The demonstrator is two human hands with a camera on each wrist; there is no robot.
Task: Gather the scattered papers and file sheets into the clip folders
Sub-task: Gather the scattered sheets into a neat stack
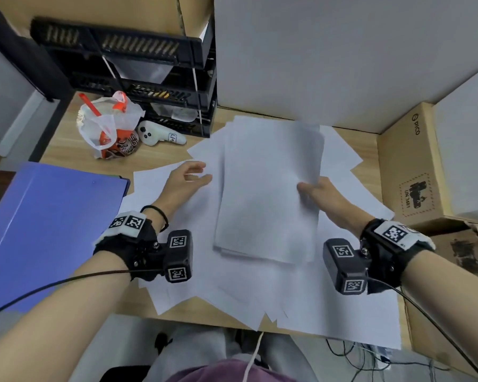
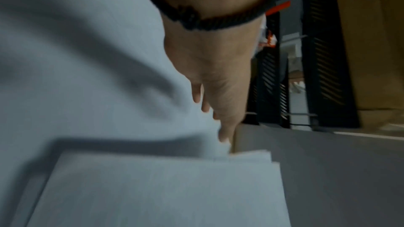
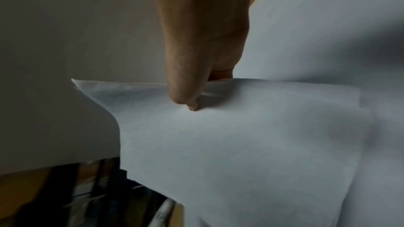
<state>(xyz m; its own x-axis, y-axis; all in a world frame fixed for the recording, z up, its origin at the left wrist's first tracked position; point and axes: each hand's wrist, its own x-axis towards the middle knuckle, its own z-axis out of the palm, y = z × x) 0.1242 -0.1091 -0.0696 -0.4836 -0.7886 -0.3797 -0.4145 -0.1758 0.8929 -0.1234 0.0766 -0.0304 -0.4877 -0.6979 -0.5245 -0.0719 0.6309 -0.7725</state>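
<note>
White stack of sheets [image 1: 268, 194], long axis running from the desk's [image 1: 64, 144] near edge toward its far edge, hangs above scattered papers [image 1: 301, 299] mid-desk. Right hand [image 1: 319, 193] pinches its right edge, thumb on top; left hand [image 1: 186, 179] hovers beside it, fingers loosely spread. A blue folder [image 1: 50, 224] lies at the desk's left edge.

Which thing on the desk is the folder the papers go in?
Look at the wooden desk, on the person's left side, beside the spread white papers. The blue folder lies flat and closed there. It is the only big blue thing; everything nearby is white, black or brown.
</note>
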